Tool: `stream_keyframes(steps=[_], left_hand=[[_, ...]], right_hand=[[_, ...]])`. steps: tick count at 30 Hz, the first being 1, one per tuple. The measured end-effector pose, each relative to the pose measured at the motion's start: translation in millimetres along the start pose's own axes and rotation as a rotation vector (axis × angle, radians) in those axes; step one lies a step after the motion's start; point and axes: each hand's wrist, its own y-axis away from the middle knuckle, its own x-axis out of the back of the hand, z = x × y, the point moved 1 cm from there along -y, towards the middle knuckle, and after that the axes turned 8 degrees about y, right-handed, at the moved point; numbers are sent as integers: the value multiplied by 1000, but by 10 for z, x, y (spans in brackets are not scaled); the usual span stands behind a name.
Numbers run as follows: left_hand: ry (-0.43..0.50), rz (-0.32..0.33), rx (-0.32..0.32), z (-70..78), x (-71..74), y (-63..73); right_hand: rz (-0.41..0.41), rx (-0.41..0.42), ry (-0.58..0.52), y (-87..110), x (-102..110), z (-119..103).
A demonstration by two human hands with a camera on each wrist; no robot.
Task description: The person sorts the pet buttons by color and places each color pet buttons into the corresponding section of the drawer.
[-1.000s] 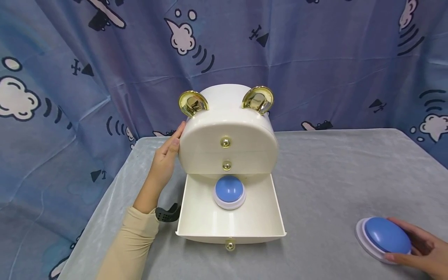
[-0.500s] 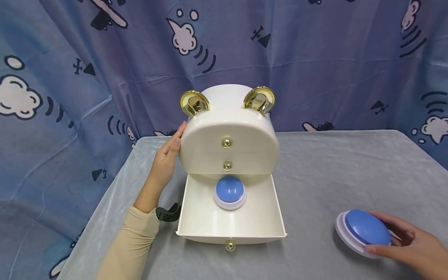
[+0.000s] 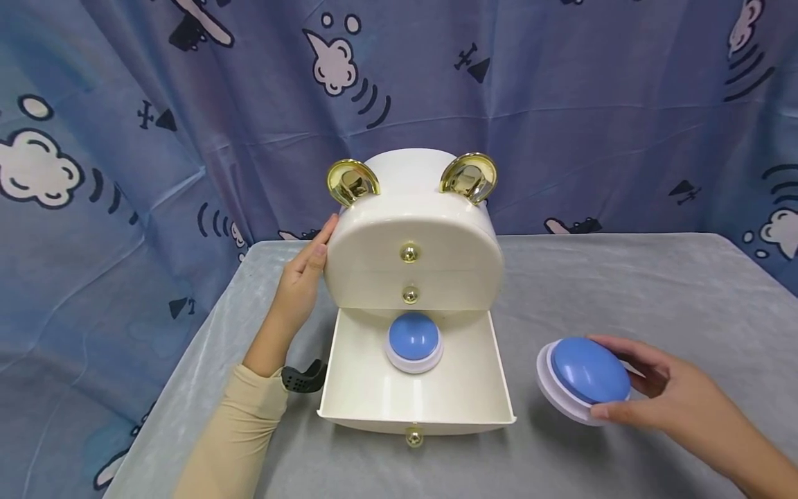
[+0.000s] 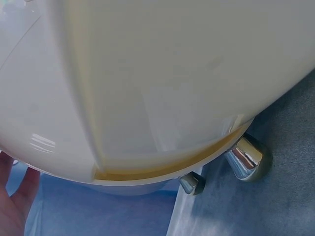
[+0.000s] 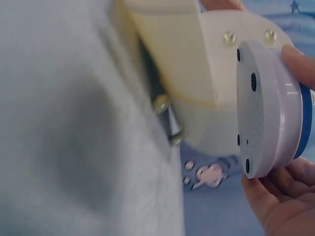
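Note:
A white storage box (image 3: 414, 229) with gold ears and gold knobs stands mid-table, its bottom drawer (image 3: 368, 402) pulled out. Inside that drawer, toward the back, sits a blue push button (image 3: 413, 337) on a white base. My left hand (image 3: 298, 284) rests against the box's left side with fingers extended; the left wrist view shows its fingers (image 4: 27, 189) at the white wall. To the right of the drawer, my right hand (image 3: 648, 381) grips a second blue push button (image 3: 589, 374) by its edges, tilted and raised off the table. Its white underside (image 5: 256, 113) shows small dark feet.
Grey cloth covers the table (image 3: 623, 291). A blue patterned curtain (image 3: 561, 125) hangs behind and to the left. A black wrist strap (image 3: 304, 378) sits by the drawer's left wall. Short gold feet (image 4: 245, 158) support the box.
My right hand has lifted the second push button off the table and carried it left toward the drawer. My left hand stays against the box, and the view has shifted slightly.

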Motion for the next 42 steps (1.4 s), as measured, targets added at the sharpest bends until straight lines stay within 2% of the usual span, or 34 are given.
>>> stream_keyframes(steps=[3,8,17,24,32,35,42], left_hand=[[-8,4,2,0,4,4],[-2,-1,0,15,2,8],[14,-1,-18,8,-8,-7],[12,5,-13,9,-21,-9],[5,9,-13,14,-17,1],[-2,6,-11,7,-14,-4],[-14,10,-5,14,-12,-2]], right_hand=[[11,43,8,-32,0,-164],[22,163,1,-53,-28,-414],[23,332,-54,-77,-120,-796],[-1,384,-94,-124,-225,-980],[-68,435,-145,-192,-327,-1144],[-83,442,-136,-221,-367,-1184],[-98,525,-97,-311,-471,-1252]])
